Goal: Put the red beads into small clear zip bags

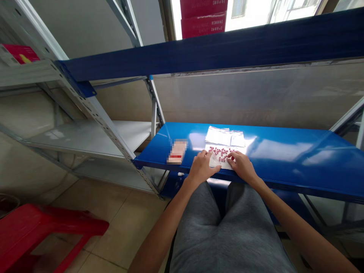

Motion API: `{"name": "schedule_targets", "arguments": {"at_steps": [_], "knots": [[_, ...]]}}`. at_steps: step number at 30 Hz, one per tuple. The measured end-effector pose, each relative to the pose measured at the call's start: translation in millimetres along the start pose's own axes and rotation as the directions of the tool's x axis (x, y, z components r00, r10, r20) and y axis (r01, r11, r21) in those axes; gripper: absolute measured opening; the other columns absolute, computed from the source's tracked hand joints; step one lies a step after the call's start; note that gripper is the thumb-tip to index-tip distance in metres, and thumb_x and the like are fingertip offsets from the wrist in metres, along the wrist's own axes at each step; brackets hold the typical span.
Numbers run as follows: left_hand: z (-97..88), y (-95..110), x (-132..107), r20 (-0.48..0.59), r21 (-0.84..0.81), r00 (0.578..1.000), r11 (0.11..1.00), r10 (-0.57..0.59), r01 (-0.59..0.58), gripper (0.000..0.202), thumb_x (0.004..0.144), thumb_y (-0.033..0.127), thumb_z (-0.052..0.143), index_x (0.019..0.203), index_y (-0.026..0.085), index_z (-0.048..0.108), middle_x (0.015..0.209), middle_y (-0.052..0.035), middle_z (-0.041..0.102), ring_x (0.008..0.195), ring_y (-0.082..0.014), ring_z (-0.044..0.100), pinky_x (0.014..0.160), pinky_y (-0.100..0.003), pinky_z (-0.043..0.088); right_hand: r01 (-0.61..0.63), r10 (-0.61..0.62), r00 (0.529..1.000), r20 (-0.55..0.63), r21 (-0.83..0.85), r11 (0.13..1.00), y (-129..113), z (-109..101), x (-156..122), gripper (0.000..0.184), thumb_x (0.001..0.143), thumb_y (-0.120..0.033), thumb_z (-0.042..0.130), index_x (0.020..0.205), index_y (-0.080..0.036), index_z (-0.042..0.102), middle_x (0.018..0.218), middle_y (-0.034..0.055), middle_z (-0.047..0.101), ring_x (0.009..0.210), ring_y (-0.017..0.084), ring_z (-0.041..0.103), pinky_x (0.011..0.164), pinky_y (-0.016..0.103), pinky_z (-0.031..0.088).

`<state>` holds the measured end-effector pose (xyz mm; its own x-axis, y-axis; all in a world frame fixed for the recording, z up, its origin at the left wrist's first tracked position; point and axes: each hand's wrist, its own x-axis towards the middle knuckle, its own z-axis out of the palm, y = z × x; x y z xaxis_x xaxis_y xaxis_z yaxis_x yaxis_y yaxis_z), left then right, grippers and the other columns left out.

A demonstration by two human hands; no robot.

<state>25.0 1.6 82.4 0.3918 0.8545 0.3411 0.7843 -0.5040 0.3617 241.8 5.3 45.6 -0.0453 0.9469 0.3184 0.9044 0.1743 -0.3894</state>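
Note:
A white sheet dotted with small red pieces (220,154) lies on the blue metal shelf board (284,151), with a crumpled clear plastic bag (214,161) at its near edge. My left hand (202,168) grips that plastic at the sheet's near left corner. My right hand (240,167) presses its fingertips on the sheet's right side. Behind the sheet lies a stack of flat clear bags (224,137). To the left of my left hand sits a small package (178,151), its face blurred out.
Grey steel shelf uprights (113,129) stand to the left, beside a lower pale shelf. A blue shelf beam (210,49) crosses overhead. Red boxes (203,19) stand beyond it by the window. A red plastic stool (48,231) stands on the tiled floor at lower left.

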Motion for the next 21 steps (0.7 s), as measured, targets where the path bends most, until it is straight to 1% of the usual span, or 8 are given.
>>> {"name": "schedule_targets", "arguments": {"at_steps": [4, 7, 9, 11, 13, 15, 19, 21], "knots": [[-2.5, 2, 0, 0.051, -0.014, 0.998, 1.000, 0.023, -0.022, 0.059, 0.088, 0.051, 0.068, 0.135, 0.016, 0.061, 0.131, -0.0135, 0.065, 0.123, -0.0315, 0.060, 0.104, -0.043, 0.049, -0.008, 0.009, 1.000, 0.018, -0.035, 0.999, -2, 1, 3, 0.019, 0.096, -0.025, 0.053, 0.098, -0.019, 0.070, 0.104, 0.0097, 0.069, 0.089, 0.023, 0.064, 0.064, 0.029, 0.037], [-3.3, 3, -1, 0.060, -0.028, 0.998, 1.000, 0.015, -0.014, 0.058, 0.088, 0.050, 0.069, 0.134, 0.016, 0.061, 0.134, -0.0140, 0.065, 0.125, -0.0323, 0.059, 0.106, -0.044, 0.048, 0.023, -0.022, 1.000, 0.014, -0.009, 1.000, 1, -1, 7, 0.019, 0.094, -0.024, 0.053, 0.094, -0.018, 0.071, 0.100, 0.0113, 0.070, 0.087, 0.024, 0.064, 0.067, 0.030, 0.039], [-3.1, 4, -1, 0.059, -0.047, 0.998, 0.999, 0.019, -0.017, 0.059, 0.087, 0.049, 0.071, 0.135, 0.016, 0.060, 0.135, -0.0140, 0.064, 0.125, -0.0326, 0.059, 0.106, -0.045, 0.048, 0.038, -0.037, 0.999, -0.004, 0.076, 0.996, 3, -4, 10, 0.018, 0.092, -0.025, 0.054, 0.091, -0.017, 0.071, 0.091, 0.0105, 0.071, 0.081, 0.023, 0.063, 0.069, 0.031, 0.042], [-2.7, 4, -1, 0.058, -0.082, 0.998, 0.996, 0.033, -0.028, 0.059, 0.087, 0.049, 0.071, 0.135, 0.016, 0.060, 0.135, -0.0136, 0.065, 0.125, -0.0323, 0.059, 0.104, -0.045, 0.049, 0.044, -0.044, 0.999, -0.005, 0.223, 0.974, 1, -9, 12, 0.020, 0.091, -0.031, 0.057, 0.089, -0.017, 0.071, 0.082, 0.0082, 0.071, 0.074, 0.021, 0.062, 0.069, 0.031, 0.044], [-2.6, 5, 0, 0.061, -0.128, 0.997, 0.991, 0.049, -0.041, 0.059, 0.088, 0.049, 0.070, 0.136, 0.016, 0.060, 0.134, -0.0135, 0.065, 0.125, -0.0321, 0.059, 0.104, -0.045, 0.049, 0.059, -0.073, 0.997, 0.021, 0.379, 0.924, -4, -16, 13, 0.025, 0.091, -0.039, 0.058, 0.087, -0.018, 0.072, 0.077, 0.0063, 0.071, 0.071, 0.020, 0.061, 0.067, 0.031, 0.045], [-2.9, 5, 1, 0.060, -0.182, 0.996, 0.982, 0.060, -0.048, 0.060, 0.087, 0.049, 0.071, 0.136, 0.016, 0.060, 0.134, -0.0138, 0.065, 0.125, -0.0322, 0.059, 0.104, -0.045, 0.049, 0.090, -0.131, 0.990, 0.052, 0.479, 0.873, -14, -22, 13, 0.029, 0.091, -0.044, 0.058, 0.087, -0.019, 0.073, 0.079, 0.0061, 0.073, 0.073, 0.020, 0.062, 0.068, 0.032, 0.047], [-4.4, 4, 2, 0.029, -0.316, 0.996, 0.946, 0.085, -0.071, 0.056, 0.085, 0.045, 0.075, 0.132, 0.016, 0.064, 0.129, -0.0127, 0.068, 0.120, -0.0293, 0.063, 0.103, -0.041, 0.052, 0.160, -0.243, 0.965, 0.095, 0.522, 0.838, -28, -30, 14, 0.027, 0.092, -0.040, 0.058, 0.088, -0.020, 0.075, 0.086, 0.0061, 0.076, 0.077, 0.021, 0.064, 0.071, 0.032, 0.049], [-5.3, 3, 3, 0.016, -0.353, 0.997, 0.933, 0.081, -0.070, 0.056, 0.083, 0.041, 0.078, 0.131, 0.016, 0.065, 0.130, -0.0130, 0.068, 0.120, -0.0289, 0.064, 0.104, -0.040, 0.051, 0.177, -0.252, 0.964, 0.083, 0.506, 0.844, -28, -31, 14, 0.024, 0.091, -0.036, 0.057, 0.090, -0.020, 0.075, 0.090, 0.0063, 0.077, 0.078, 0.021, 0.066, 0.072, 0.032, 0.049]]}}
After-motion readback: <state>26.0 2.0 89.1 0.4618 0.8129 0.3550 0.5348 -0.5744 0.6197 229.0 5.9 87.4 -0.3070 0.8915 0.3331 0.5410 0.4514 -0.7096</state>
